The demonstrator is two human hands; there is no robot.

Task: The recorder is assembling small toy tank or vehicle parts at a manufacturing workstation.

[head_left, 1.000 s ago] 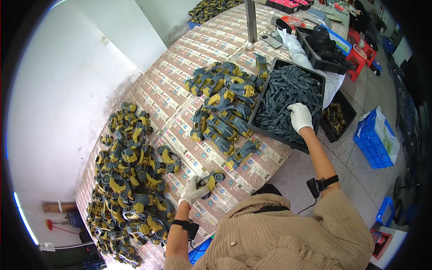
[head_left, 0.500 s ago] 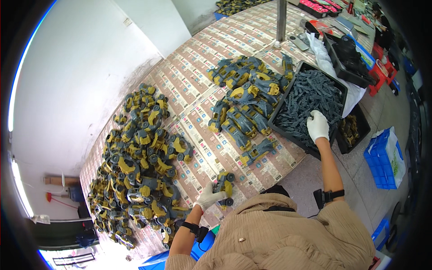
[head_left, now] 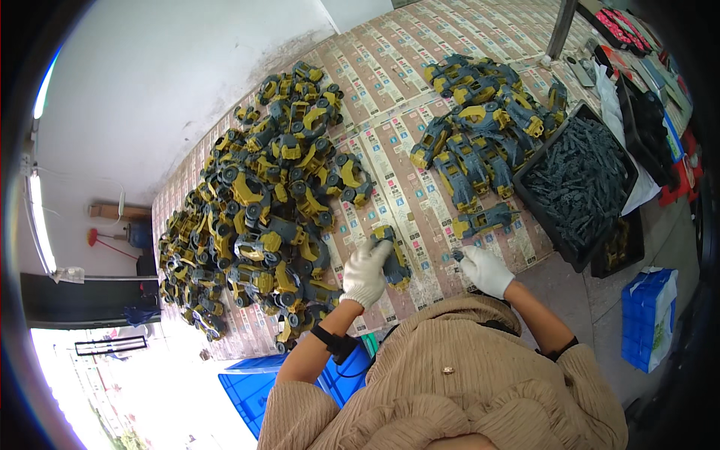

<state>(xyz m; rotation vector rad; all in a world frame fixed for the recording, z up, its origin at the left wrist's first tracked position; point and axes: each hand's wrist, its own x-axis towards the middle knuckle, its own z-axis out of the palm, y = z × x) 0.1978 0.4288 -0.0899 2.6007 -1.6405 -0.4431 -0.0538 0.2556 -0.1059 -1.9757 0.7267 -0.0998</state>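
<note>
My left hand (head_left: 366,271), in a white glove, is closed around a grey and yellow toy car (head_left: 395,262) just above the patterned tabletop. Between the gloved fingertips of my right hand (head_left: 487,271) is a small dark grey plastic piece (head_left: 457,256), held a little to the right of that car. On the right, a black tray (head_left: 541,225) is filled with loose dark grey plastic parts (head_left: 577,176). A single car body (head_left: 484,220) lies beyond my right hand. The underside of the held car is hidden.
A big heap of wheeled toy cars (head_left: 247,202) covers the table's left side. Several car bodies (head_left: 480,116) lie grouped further back. A second black tray (head_left: 619,247) sits below the first, and a blue crate (head_left: 646,319) stands on the floor. A metal post (head_left: 562,30) rises at the back.
My right hand has left the parts tray and come back toward my left hand, carrying a small grey piece. The toy car has turned in my left hand. The view has shifted rightward across the scene.
</note>
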